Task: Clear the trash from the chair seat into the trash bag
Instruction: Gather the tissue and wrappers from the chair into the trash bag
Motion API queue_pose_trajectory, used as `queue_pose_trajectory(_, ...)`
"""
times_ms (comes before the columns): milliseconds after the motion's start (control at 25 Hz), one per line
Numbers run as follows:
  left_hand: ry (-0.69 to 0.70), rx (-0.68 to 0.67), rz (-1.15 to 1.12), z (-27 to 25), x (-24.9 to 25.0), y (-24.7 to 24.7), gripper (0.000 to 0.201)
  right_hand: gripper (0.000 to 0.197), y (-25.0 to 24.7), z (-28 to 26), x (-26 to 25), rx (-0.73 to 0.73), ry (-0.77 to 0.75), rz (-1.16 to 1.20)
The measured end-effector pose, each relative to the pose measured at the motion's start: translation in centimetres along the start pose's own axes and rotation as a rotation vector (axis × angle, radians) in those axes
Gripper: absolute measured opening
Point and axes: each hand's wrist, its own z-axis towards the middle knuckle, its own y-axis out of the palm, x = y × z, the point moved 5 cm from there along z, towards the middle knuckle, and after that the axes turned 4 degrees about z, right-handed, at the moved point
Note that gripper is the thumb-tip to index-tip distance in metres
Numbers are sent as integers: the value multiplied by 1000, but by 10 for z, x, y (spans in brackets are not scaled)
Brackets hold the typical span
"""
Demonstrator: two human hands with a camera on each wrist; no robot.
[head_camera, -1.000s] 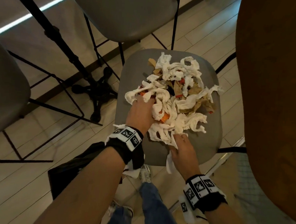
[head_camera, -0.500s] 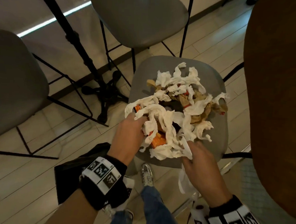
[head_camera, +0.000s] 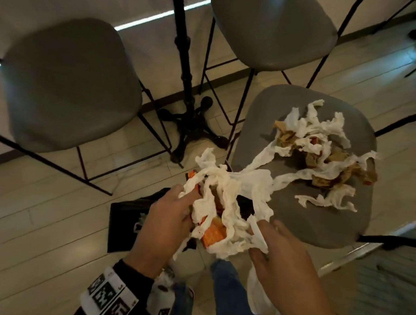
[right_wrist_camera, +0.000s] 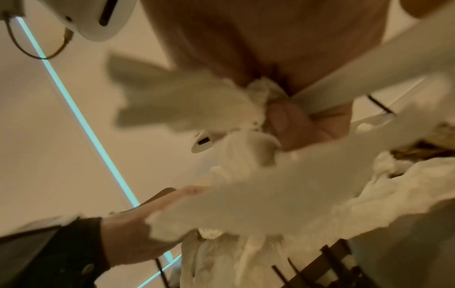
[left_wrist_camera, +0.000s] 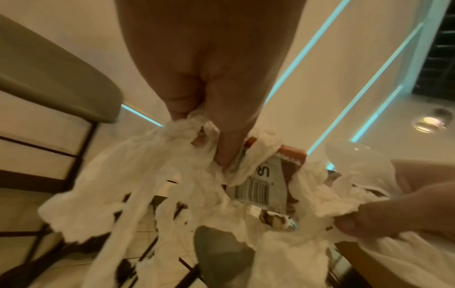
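Together, both hands hold one bundle of trash in the air, just off the near left corner of the chair seat (head_camera: 285, 216). The left hand (head_camera: 167, 218) grips the left side of the bundle (head_camera: 223, 206), its fingers curled into white tissue and around an orange wrapper (head_camera: 212, 233) that shows through the paper. The right hand (head_camera: 286, 260) pinches the tissue at the bundle's right end, thumb pressed against it, and a strip of tissue hangs down below that hand. From the left wrist, a wrapper with a barcode (left_wrist_camera: 256, 192) shows inside the wad.

Two long strands of tissue stretch from the bundle back onto the seat, where they join the trash left there: a pile (head_camera: 323, 149) of white tissue mixed with brown paper scraps and a bit of red, lying toward the seat's far right side. One loose piece of tissue (head_camera: 330, 200) lies apart near the middle of the seat.

Below the left hand, on the floor beside the chair, lies the black trash bag (head_camera: 126, 215). Two other grey chairs (head_camera: 68, 82) stand farther back.
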Motion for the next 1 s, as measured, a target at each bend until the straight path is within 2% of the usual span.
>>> queue_pose_trajectory(80,-103,13,2,-37,-38,-19,35,27,24,-3,-32,-71,-62,17)
queue_pose_trajectory(200,-211,35,108,-91,-86,-42,14,27,68,-5,-76,-172,-178,29)
queue_pose_trajectory(280,-339,116,78,-125,-124,-53,11,29,102,-2,-101,-242,-238,14)
queue_pose_trajectory(360,-412,207,5,-153,-161,-55,26,29,138,7,-121,-298,-281,-14)
queue_pose_trajectory(440,-472,231,-42,-170,-193,-44,30,27,177,21,-131,-322,-314,-43)
queue_pose_trajectory(600,-608,189,-113,-181,-275,22,34,27,272,76,-116,-391,-272,-104)
queue_pose_trajectory(760,-634,99,-58,-169,-354,117,17,30,366,148,-64,-408,-188,-190)
queue_pose_trajectory(880,-614,60,-82,-150,-403,188,26,36,431,197,-18,-440,-159,-295)
queue_pose_trajectory(1000,-623,-22,-67,-122,-456,262,29,33,497,244,22,-489,-134,-355)
